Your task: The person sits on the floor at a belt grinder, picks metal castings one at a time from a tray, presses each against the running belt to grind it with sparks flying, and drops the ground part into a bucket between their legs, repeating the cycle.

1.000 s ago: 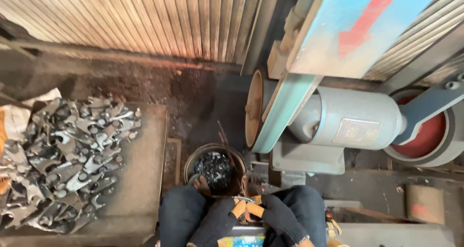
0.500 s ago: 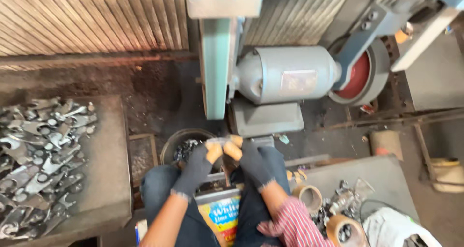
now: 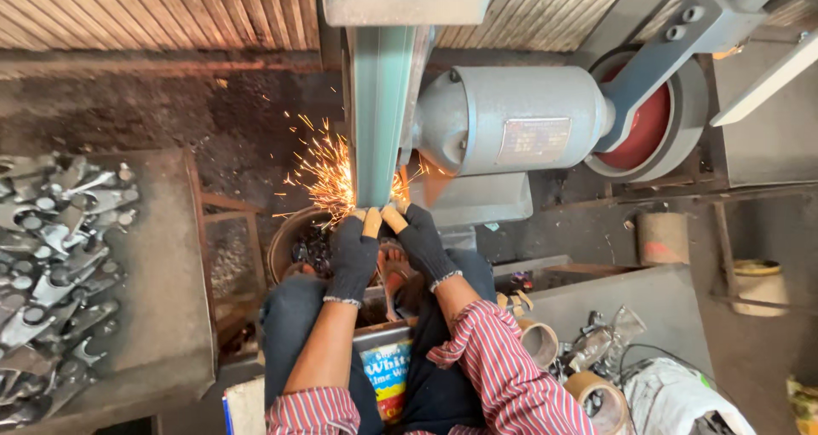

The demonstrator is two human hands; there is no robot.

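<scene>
Hands (image 3: 385,239) risen to belt (image 3: 375,120), sparks; bowl (image 3: 294,243) holds dark parts.

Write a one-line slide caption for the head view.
Two gloved hands, left hand and right hand, press against a belt grinder, throwing sparks.

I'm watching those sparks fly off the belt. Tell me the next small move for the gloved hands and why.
Probably keep the piece pressed and ease it slightly along the upright green sanding belt. The left hand in a dark fingerless glove and the gloved right hand meet at the belt's lower end, orange sparks spray left above the round dark metal bucket. The piece itself is hidden.
</scene>
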